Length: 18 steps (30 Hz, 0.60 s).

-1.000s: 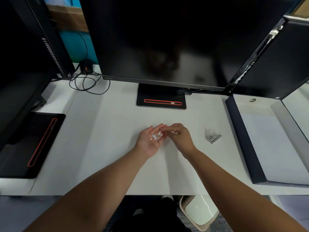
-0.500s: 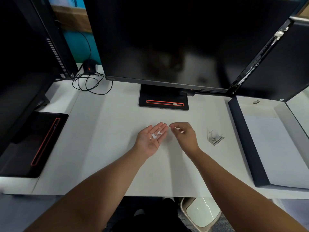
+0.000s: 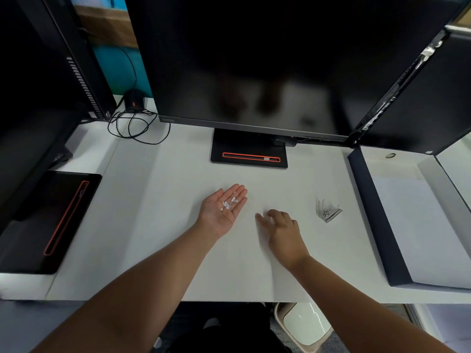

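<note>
My left hand (image 3: pixel 221 210) lies palm up over the white desk (image 3: pixel 163 225), fingers straight, with several small white round pieces (image 3: pixel 228 203) resting on the palm. My right hand (image 3: pixel 281 231) hovers palm down just right of it and a little nearer to me. It is motion-blurred, its fingers are loosely spread, and I see nothing in it. A small clear plastic bag with metal screws (image 3: pixel 328 213) lies on the desk to the right of my right hand.
A large dark monitor (image 3: pixel 254 67) on a black base with a red slot (image 3: pixel 249 155) stands behind the hands. Another monitor base (image 3: pixel 48 220) sits left, a coiled black cable (image 3: pixel 135 126) at back left, an open dark-edged box (image 3: pixel 377 225) right.
My right hand left the left palm and moved down and to the right, toward me. The left hand stays palm up with the white pieces.
</note>
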Tool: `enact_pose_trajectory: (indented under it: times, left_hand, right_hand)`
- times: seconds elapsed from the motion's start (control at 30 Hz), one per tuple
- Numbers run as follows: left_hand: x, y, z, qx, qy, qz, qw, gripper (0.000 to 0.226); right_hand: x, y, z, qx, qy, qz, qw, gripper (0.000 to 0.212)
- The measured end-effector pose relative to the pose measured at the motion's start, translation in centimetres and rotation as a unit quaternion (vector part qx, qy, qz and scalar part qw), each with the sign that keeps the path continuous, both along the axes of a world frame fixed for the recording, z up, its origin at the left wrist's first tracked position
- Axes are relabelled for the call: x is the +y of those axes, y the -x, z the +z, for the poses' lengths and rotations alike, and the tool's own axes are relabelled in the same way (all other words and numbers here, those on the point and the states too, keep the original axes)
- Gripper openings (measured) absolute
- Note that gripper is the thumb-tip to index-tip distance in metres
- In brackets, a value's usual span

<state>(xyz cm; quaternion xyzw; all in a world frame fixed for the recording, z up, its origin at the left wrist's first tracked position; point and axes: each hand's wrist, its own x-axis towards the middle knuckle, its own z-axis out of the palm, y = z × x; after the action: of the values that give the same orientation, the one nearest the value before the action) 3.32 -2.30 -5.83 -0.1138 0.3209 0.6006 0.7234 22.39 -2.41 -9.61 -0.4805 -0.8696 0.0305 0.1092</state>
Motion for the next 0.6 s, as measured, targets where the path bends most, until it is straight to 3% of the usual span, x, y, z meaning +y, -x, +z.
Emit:
enact_pose_trajectory:
  times: [0.07,0.2,0.27,0.33,0.4,0.5,0.6]
  left_hand:
    - [0.1,0.0,-0.1,0.0,-0.001,-0.002,1.0,0.04]
    - [0.2,0.0,-0.1,0.001,-0.002,-0.005,1.0,0.04]
    - [0.2,0.0,-0.1,0.004,0.001,-0.008,1.0,0.04]
    - [0.1,-0.1,-0.1,0.005,0.001,-0.01,1.0,0.04]
    - [0.0,-0.2,-0.2,0.008,0.001,-0.013,1.0,0.04]
    - [-0.1,-0.6,-0.3,0.009,0.007,-0.017,1.0,0.04]
    - [-0.2,-1.2,-0.3,0.013,0.01,-0.024,1.0,0.04]
  right_hand:
    - [-0.2,0.2,0.0,-0.059,-0.023,0.006,0.998,0.059]
    - [-0.2,0.5,0.1,-0.086,-0.017,0.002,0.996,0.056]
    - [0.2,0.7,0.2,-0.052,0.031,-0.011,0.998,0.056]
    - [1.1,0.7,0.7,0.06,0.124,-0.053,0.989,0.059]
    - [2.2,0.9,2.3,0.2,0.268,-0.118,0.935,0.056]
    - [3.2,1.3,5.3,0.375,0.423,-0.222,0.794,0.047]
    - [3.6,1.9,7.2,0.398,0.454,-0.229,0.763,0.036]
